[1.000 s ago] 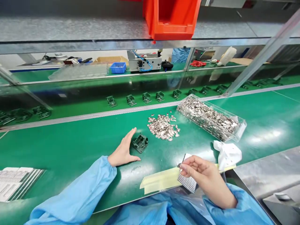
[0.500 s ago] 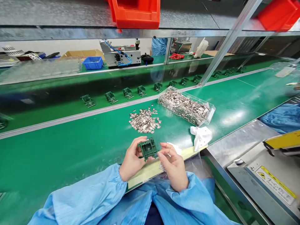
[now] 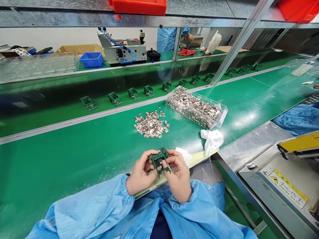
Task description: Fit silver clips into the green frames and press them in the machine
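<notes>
- Head view: grips green frame [image 3: 158, 159] from both sides, with left hand [image 3: 141, 174] and right hand [image 3: 178, 176].
- Holds it tilted above near edge of desk [image 3: 74, 152].
- Note farther back, on desk: heaped metal pieces [image 3: 151, 124] near clear tray [image 3: 223, 117].

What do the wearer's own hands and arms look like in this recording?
Both the left hand and right hand are bare, without gloves. Loose, wrinkled light-blue sleeves cover the arms: the left sleeve and right sleeve each end in a gathered cuff at the wrist.
</notes>
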Tool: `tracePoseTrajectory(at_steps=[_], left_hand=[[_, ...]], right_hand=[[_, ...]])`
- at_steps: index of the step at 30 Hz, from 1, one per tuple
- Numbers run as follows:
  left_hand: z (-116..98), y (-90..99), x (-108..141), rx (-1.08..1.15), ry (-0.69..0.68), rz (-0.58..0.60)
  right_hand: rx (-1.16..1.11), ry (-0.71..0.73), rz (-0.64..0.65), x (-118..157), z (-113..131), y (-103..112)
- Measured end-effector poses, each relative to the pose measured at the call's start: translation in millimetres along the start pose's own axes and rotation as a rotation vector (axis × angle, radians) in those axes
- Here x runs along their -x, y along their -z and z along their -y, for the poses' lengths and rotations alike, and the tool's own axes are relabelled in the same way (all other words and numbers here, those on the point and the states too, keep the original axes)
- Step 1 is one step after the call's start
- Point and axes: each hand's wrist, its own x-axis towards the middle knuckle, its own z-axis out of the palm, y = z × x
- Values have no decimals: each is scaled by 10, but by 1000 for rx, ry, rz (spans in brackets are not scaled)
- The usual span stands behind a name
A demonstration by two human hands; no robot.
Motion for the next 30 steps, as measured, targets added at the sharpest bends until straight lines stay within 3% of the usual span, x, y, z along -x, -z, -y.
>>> tracePoseTrajectory(at_steps=[6,13,24,27,30], left_hand=[[25,10,20,-141,6,-52],[-48,-31,49,-114,48,-84],[-134,-118,53,-94,63,-136],[-134,-155,59,-38,113,-116],[-103,-160,44,37,137,-80]], right_hand=[[-143,-85,42,44,-65,-12],[-330,-248,-39,40,-16,-68],[-315,-221,-85,55,4,-102],[-320,-228,-49,48,60,-16],[-246,-220,-52,107,31,276]])
